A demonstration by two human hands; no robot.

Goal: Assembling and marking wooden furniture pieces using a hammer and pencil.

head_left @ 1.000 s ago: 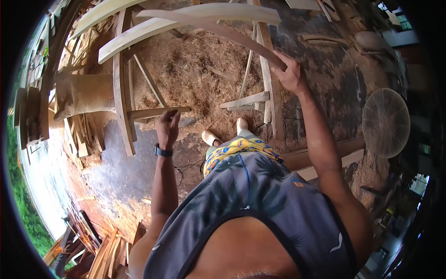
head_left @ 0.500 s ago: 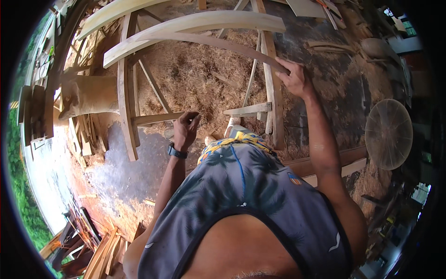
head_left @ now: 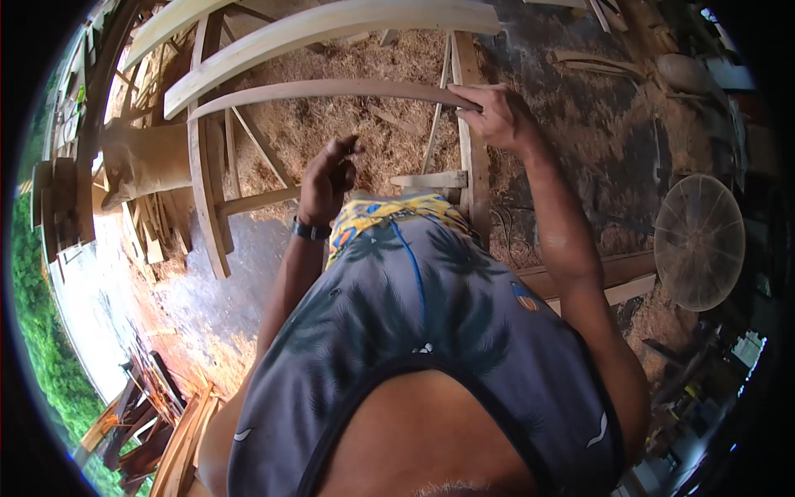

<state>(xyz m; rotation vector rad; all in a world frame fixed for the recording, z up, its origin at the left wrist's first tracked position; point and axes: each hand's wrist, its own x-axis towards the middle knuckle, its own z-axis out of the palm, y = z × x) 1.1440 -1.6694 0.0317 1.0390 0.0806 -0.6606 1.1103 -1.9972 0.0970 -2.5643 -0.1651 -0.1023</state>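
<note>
Nearest, below the camera, a grey sleeveless top with dark palm prints (head_left: 397, 311), worn over yellow-and-blue patterned shorts (head_left: 389, 215). Just beyond, to the left, a bare left hand (head_left: 327, 178) above a dark wristwatch (head_left: 308, 229), half open with fingers loosely bent, apart from any wood and near the middle of a thin, curved, reddish-brown wooden strip (head_left: 323, 88). On the right, a bare right hand (head_left: 503, 120) clamped on the right end of that strip, thumb and fingers closed about the wood. Strip stretched from there to the left, bowed away from the body, with far end over the left leg of a rough wooden trestle frame (head_left: 203, 182); whether resting on it, cannot tell. Farther on, roughly alongside the strip, a thick, pale, curved wooden beam (head_left: 331, 31) laid across the frame. Beneath, a floor strewn with brown wood shavings (head_left: 273, 124). Off to the right, a round, pale, ribbed disc-shaped grille (head_left: 700, 243); to the left, beyond the frame, a bulging tan sack (head_left: 153, 161). At the far left edge, green foliage (head_left: 41, 340) in bright daylight.
</note>
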